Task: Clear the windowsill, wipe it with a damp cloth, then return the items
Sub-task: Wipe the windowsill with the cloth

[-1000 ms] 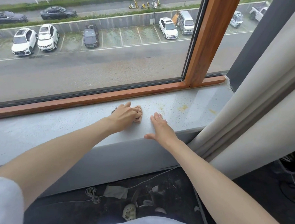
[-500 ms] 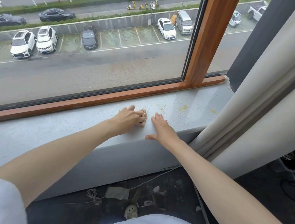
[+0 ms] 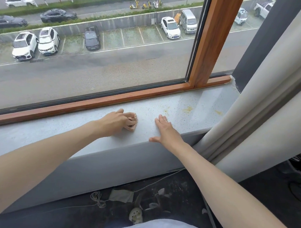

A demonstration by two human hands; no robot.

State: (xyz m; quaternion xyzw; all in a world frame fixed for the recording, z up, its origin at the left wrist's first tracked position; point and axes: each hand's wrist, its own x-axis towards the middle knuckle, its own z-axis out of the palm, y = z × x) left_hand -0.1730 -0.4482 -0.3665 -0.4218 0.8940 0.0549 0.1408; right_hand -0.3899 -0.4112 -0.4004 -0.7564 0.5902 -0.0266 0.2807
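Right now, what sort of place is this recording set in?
Probably an upper-floor room, maybe an office or flat. The wood window frame looks down on parked cars well below, a grey windowsill runs under it, and a pale curtain hangs at the right.

We look down through a large window (image 3: 151, 47) with a reddish wooden frame (image 3: 213, 37) onto a grey street (image 3: 77, 72) and parked cars (image 3: 24, 45) in flat daylight. At right hangs a cream curtain (image 3: 273, 98). Below, the dark floor (image 3: 57, 214) is littered — a coiled white cable (image 3: 98, 199), scraps, perhaps a power strip (image 3: 135, 215).
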